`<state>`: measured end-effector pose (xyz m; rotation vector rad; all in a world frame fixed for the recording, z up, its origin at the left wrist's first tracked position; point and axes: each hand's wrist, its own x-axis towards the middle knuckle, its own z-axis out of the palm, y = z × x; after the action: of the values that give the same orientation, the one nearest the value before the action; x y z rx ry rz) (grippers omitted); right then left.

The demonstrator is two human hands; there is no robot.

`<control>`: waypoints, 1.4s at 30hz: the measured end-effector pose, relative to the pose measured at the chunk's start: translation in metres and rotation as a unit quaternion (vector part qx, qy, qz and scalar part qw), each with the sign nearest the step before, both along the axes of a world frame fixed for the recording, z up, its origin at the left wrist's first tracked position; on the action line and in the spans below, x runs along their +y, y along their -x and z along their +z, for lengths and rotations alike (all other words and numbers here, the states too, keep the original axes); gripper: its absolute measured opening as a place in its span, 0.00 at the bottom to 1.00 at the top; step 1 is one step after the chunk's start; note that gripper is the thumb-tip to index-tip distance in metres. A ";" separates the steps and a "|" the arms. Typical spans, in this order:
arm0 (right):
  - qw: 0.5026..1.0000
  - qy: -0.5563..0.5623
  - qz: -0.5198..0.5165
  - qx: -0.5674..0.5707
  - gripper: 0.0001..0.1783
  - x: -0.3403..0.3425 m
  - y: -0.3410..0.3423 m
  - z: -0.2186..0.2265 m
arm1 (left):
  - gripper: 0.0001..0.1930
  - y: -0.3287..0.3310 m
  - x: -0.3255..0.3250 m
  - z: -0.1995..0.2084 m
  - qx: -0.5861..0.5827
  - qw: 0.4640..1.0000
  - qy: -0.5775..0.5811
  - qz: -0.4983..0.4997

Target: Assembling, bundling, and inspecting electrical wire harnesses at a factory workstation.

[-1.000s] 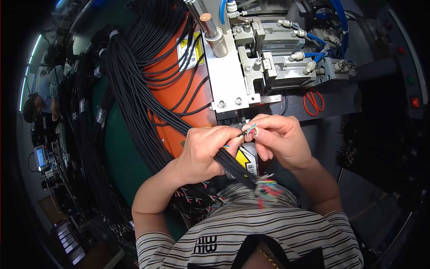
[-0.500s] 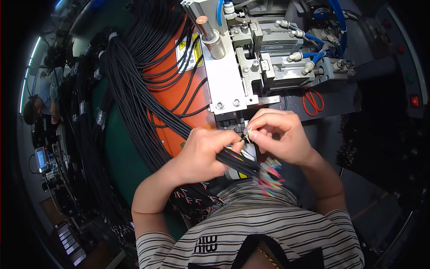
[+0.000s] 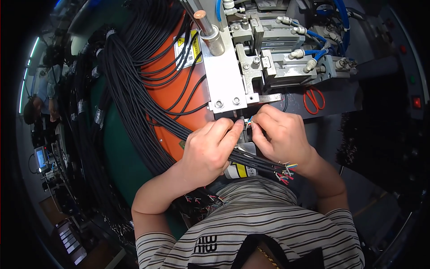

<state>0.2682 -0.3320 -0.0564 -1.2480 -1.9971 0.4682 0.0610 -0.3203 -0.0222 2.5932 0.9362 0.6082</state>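
Observation:
My left hand [image 3: 208, 150] is closed, thumb and forefinger pinching the end of a black cable right below the machine's bright metal plate [image 3: 226, 85]. A bundle of black cables [image 3: 255, 160] runs out from under that palm to the right, its stripped tips fanned into coloured wires [image 3: 285, 172]. Facing it, my right hand [image 3: 284, 136] pinches thin coloured wires [image 3: 249, 121] at the pinched cable's end. The two sets of fingertips almost meet. Behind them, the machine's slot is partly hidden by my fingers.
Long black cables [image 3: 130, 80] lie over an orange surface [image 3: 168, 98] and a green one [image 3: 118, 148] on the left. Metal cylinders [image 3: 286, 67] with blue air tubes [image 3: 318, 58] stand ahead. Red-handled scissors [image 3: 314, 99] lie at right. Another person [image 3: 42, 105] is far left.
Both hands have moved slightly forward, closer to the machine. The bundle's free wire ends have swung to the right, and the pinched coloured wires now sit nearer the slot.

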 end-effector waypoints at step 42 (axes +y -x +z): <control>0.993 0.015 -0.067 0.100 0.06 0.000 -0.004 0.006 | 0.25 0.034 -0.009 -0.002 0.018 0.997 0.020 0.075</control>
<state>0.2718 -0.3322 -0.0508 -1.2909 -1.7337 0.5376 0.0273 -0.3295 -0.0246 2.5230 1.1516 0.5766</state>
